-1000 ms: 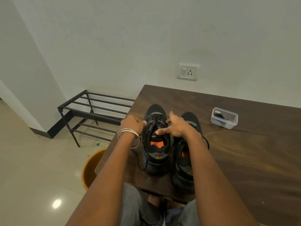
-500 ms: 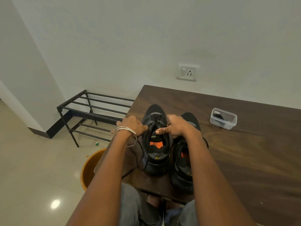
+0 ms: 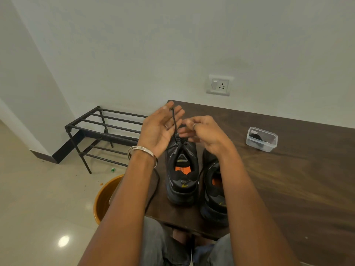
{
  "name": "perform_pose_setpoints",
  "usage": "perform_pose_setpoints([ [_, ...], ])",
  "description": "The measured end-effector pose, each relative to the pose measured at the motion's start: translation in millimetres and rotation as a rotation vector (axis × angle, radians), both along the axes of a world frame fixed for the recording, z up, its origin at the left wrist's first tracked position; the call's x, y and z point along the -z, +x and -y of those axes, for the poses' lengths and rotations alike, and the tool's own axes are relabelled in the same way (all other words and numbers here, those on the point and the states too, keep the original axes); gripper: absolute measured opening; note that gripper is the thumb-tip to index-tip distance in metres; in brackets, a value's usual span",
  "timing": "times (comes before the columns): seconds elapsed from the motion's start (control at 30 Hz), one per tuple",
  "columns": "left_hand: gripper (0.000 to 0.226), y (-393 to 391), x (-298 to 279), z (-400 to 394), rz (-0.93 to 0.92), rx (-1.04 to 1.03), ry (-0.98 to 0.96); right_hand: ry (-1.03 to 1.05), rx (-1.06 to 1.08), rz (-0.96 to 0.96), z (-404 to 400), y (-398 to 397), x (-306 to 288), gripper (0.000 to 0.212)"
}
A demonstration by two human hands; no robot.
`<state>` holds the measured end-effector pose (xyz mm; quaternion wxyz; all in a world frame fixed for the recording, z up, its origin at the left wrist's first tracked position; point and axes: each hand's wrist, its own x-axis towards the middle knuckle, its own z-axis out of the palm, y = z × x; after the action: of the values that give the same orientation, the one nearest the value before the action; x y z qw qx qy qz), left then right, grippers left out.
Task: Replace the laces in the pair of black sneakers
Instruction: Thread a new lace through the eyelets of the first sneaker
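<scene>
Two black sneakers with orange insoles stand side by side on the dark wooden table (image 3: 288, 179), heels toward me: the left sneaker (image 3: 182, 181) and the right sneaker (image 3: 215, 198). A black lace (image 3: 173, 121) rises taut from the left sneaker's top eyelets. My left hand (image 3: 159, 129) is raised above that shoe with its fingers nearly straight, and the lace end is pinched between the fingertips. My right hand (image 3: 203, 131) hovers over the shoe's front with its fingers curled, pinching the lace beside the left hand. The sneakers' toes are hidden behind my hands.
A small clear plastic container (image 3: 261, 139) holding something dark sits on the table at the right. Left of the table stand a black metal shoe rack (image 3: 103, 127) and an orange bucket (image 3: 104, 196) on the floor. A wall socket (image 3: 219, 85) is on the wall behind.
Both hands have lifted off the left sneaker's collar. The left hand rose and turned palm inward, drawing the lace upward; the right hand moved up beside it.
</scene>
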<state>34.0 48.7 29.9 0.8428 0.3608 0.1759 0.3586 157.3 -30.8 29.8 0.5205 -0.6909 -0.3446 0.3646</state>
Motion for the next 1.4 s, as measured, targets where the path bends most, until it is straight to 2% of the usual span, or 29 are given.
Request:
perform_pose_setpoints([
  [0.1, 0.047, 7, -1, -1, 0.148, 0.036, -0.141, 0.016, -0.12, -0.215, 2, -5, -5, 0.029],
  [0.23, 0.051, 9, 6, -11, 0.208, 0.026, -0.194, -0.032, -0.166, -0.243, 7, -2, -9, 0.028],
  [0.4, 0.02, 1, 23, -32, 0.178, -0.167, -0.285, -0.04, 0.061, -0.229, 18, 16, -11, 0.015],
  [0.47, 0.014, -3, 29, -38, 0.137, -0.244, -0.307, -0.01, 0.208, -0.16, 21, 25, -10, 0.012],
  [0.53, 0.008, -4, 35, -40, 0.018, -0.304, -0.295, 0.002, 0.309, -0.051, 23, 33, -10, 0.011],
  [0.6, 0.024, -1, 45, -43, -0.294, -0.359, -0.174, -0.048, 0.303, 0.086, 26, 36, -9, 0.019],
  [0.67, 0.04, 2, 57, -44, -0.733, -0.404, 0.092, -0.097, 0.255, 0.166, 26, 34, -9, 0.026],
  [0.73, 0.034, 3, 61, -39, -1.065, -0.445, 0.426, -0.1, 0.208, 0.195, 22, 30, -6, 0.022],
  [0.77, 0.029, 4, 60, -37, -1.127, -0.459, 0.574, -0.093, 0.19, 0.202, 19, 27, -5, 0.018],
  [0.83, 0.026, 7, 54, -33, -1.014, -0.399, 0.819, -0.085, 0.166, 0.212, 11, 21, -2, 0.006],
  [0.9, 0.028, 12, 49, -30, -0.854, -0.224, 1.006, -0.073, 0.147, 0.217, 5, 15, 0, 0.005],
  [1.0, 0.015, 21, 55, -30, -0.892, -0.133, 1.209, -0.045, 0.141, 0.21, -1, 9, 4, 0.008],
  [1.1, 0.012, 19, 53, -26, -0.914, -0.257, 1.076, -0.049, 0.151, 0.22, -1, 11, 5, 0.006],
  [1.2, 0.014, 11, 50, -27, -0.917, -0.374, 0.948, -0.061, 0.163, 0.235, 1, 15, 6, 0.015],
  [1.27, 0.016, 8, 50, -29, -0.991, -0.418, 0.923, -0.075, 0.163, 0.227, 1, 17, 6, 0.018],
  [1.4, 0.019, 9, 54, -31, -1.098, -0.412, 0.921, -0.097, 0.139, 0.235, 0, 14, 7, 0.01],
])
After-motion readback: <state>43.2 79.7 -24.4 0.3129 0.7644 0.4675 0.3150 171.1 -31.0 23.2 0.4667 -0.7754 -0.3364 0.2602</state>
